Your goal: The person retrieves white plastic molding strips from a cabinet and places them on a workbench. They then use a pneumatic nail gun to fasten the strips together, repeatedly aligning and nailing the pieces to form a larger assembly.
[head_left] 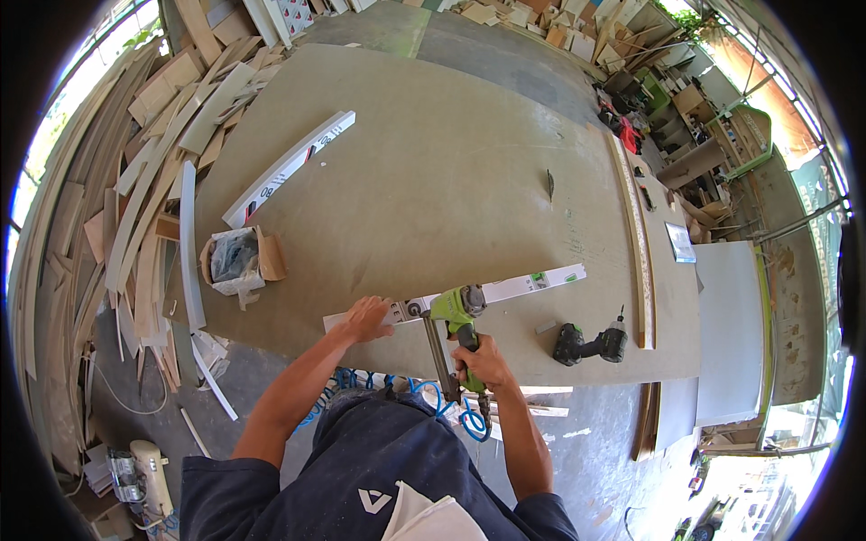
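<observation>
My right hand (485, 362) is wrapped round the grip of a green and black air nail gun (458, 307). The nailer's head lies over a long white printed strip (534, 282) near the front of the table, hiding its middle; whether the nose touches it I cannot tell. My left hand (365, 319) grips the strip close to its left end, fingers bent over it. From the nailer's handle a blue coiled air hose (471, 422) runs down in front of me. A small grey block (547, 325) lies just right of the strip.
On the brown tabletop (424, 180) lie another white printed strip (289, 169), an open carton with plastic lining (236, 260), a cordless drill (591, 343) and a long narrow board (634, 243). Scrap wood (135, 198) is heaped along the left side.
</observation>
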Demonstrator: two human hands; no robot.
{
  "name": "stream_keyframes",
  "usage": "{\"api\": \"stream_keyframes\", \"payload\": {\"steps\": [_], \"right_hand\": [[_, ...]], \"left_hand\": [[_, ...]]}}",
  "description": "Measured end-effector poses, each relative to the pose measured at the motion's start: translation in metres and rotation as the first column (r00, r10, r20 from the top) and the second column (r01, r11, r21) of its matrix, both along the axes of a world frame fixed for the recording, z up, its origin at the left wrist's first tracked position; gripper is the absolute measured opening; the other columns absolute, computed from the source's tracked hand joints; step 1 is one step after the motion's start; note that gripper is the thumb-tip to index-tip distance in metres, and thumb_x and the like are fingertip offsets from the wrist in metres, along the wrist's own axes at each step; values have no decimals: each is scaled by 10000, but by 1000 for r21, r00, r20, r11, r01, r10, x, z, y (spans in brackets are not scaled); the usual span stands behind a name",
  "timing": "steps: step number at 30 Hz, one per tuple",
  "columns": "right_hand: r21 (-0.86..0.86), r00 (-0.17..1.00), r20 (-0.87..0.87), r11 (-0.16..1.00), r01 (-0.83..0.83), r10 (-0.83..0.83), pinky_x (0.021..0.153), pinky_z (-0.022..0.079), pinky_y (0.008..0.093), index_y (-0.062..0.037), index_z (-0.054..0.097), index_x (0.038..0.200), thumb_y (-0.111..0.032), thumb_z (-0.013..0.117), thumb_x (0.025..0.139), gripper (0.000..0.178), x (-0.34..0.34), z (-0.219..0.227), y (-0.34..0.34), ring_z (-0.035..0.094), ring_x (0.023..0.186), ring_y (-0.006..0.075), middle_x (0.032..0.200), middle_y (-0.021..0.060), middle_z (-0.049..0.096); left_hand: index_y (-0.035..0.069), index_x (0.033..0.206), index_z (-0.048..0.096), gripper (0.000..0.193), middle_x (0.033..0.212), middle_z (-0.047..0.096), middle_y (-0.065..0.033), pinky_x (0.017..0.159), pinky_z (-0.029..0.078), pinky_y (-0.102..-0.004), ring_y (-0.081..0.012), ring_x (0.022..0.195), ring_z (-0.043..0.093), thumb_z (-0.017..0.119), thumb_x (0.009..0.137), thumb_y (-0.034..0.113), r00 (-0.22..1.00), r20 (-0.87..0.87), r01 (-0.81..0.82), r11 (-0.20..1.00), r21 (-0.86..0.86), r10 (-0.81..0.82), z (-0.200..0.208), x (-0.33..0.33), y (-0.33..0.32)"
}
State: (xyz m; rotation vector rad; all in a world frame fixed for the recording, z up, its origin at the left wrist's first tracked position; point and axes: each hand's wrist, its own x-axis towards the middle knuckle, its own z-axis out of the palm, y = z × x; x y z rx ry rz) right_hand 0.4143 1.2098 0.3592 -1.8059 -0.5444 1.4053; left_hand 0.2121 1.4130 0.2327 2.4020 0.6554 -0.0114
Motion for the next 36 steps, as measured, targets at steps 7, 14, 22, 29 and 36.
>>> {"api": "stream_keyframes", "payload": {"steps": [7,14,22,29,36], "right_hand": [[-7,1000,11,1000,3,-3,468,500,302,28,621,1171,-39,652,872,308,-1,-1,0,582,478,148,642,69,595],[20,1000,21,1000,0,0,470,484,295,31,623,1193,-31,645,871,328,-8,1,-2,578,480,146,640,70,592],[47,994,13,993,-107,106,469,488,291,72,623,1170,-54,648,870,326,-23,4,11,592,481,137,648,72,609],[23,970,55,970,-240,239,474,484,281,68,606,1239,-47,647,888,371,-38,-1,22,590,489,124,639,63,608],[5,963,65,965,-263,262,481,490,282,70,609,1232,-58,648,892,365,-44,1,27,598,498,121,642,55,604]], "left_hand": [[-20,1179,582,554,1075,651,-243,960,468,-482,-399,1092,609,770,777,312,1000,8,-9,1000,12,9,-2,0,-1],[33,1184,592,529,1102,655,-207,944,477,-486,-400,1099,605,766,761,298,996,29,-80,997,3,80,-7,-26,2],[32,1175,589,502,1098,642,-231,933,483,-495,-422,1073,601,746,751,250,994,46,-97,989,-108,102,5,-111,19],[14,1233,520,541,1096,648,-244,935,486,-488,-424,1053,619,734,780,219,993,64,-92,993,-68,96,-4,-112,13],[22,1241,470,550,1055,668,-235,917,498,-479,-406,1018,645,728,797,218,995,59,-74,995,-65,78,9,-111,13]]}}
